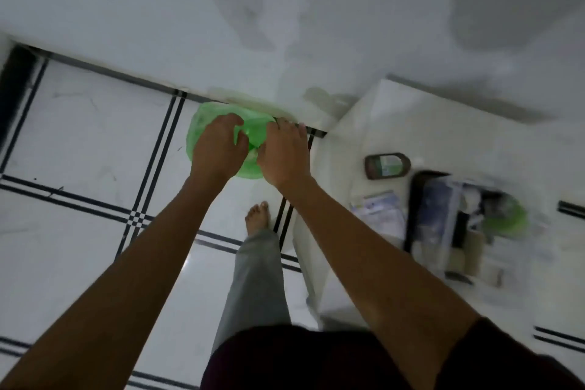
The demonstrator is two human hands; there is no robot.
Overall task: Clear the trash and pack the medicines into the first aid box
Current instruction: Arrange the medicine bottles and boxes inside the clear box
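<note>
A white wall (285,9) fills the top of the frame, and below it a white tiled floor (79,136) with dark double lines takes up the left and centre. At the right of the frame stands a low white desk (395,123) that carries the medicines.

Both bare arms reach from the bottom corners toward the centre. A leg in grey trousers (253,279) and a bare foot (258,215) show between them on the floor, and a dark shirt (300,358) fills the bottom edge.

On the desk, at the right of the frame, lies an open clear first aid box (459,225) with blurred contents; something green shows at its right side. Just left of the box lies a flat white packet (380,209), and above that a brown bottle (387,165) on its side.

At the centre, against the foot of the wall, a green plastic bag (202,127) sits on the floor, well apart from the box. The left hand (218,149) rests on the bag with fingers curled into the plastic, its grip closed on the bag. The right hand (283,152) lies at the bag's right edge, fingers bent downward; whether its grip holds the plastic I cannot tell.
</note>
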